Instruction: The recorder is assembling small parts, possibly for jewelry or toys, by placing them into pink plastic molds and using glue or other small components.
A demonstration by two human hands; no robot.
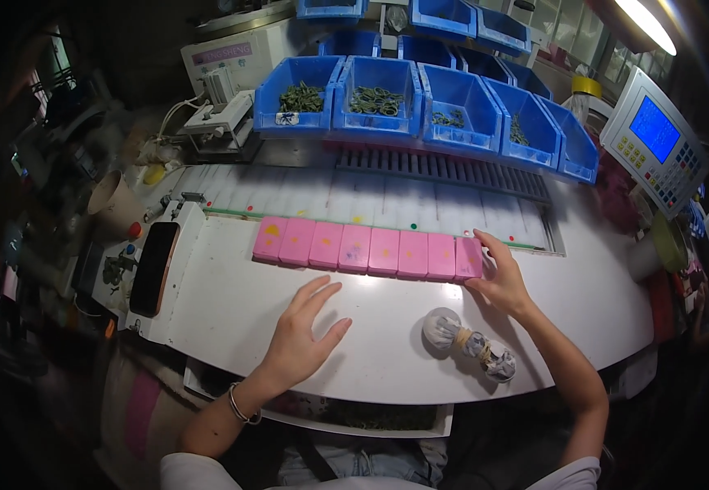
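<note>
White work surface [595, 306], curved along its near edge, takes up most of the view. Past its far edge: tiers of blue bins [375, 125], the front ones with green pieces [375, 101] inside. Off the far right corner stands a tilted keypad panel [655, 143], blue screen lit. Below the near edge, an open drawer [446, 420], dark contents hard to make out. Dark slatted strip [444, 176] lies in front of the bins, beyond the far edge.

Row of pink blocks [354, 248], eight counted, set side by side close to the far edge of the surface, roughly parallel to it; yellow marks on several tops.

Left hand [304, 336] between the row and the near edge, left of middle: fingers spread, thumb well apart from them, holding nothing, not touching the blocks. Right hand [503, 279] at the row's right end: thumb at the near end of the last block, fingers by its far right corner; cannot tell whether it is clamped or only touched.

Black phone [154, 269] on the raised ledge at the surface's left edge. Grey-white wrapped bundle [470, 346], tan bands around its waist, right of middle toward the near edge, beside the right forearm. Beige cup [110, 196] off the far left corner. Smallest: bangle [243, 406] on the left wrist.
</note>
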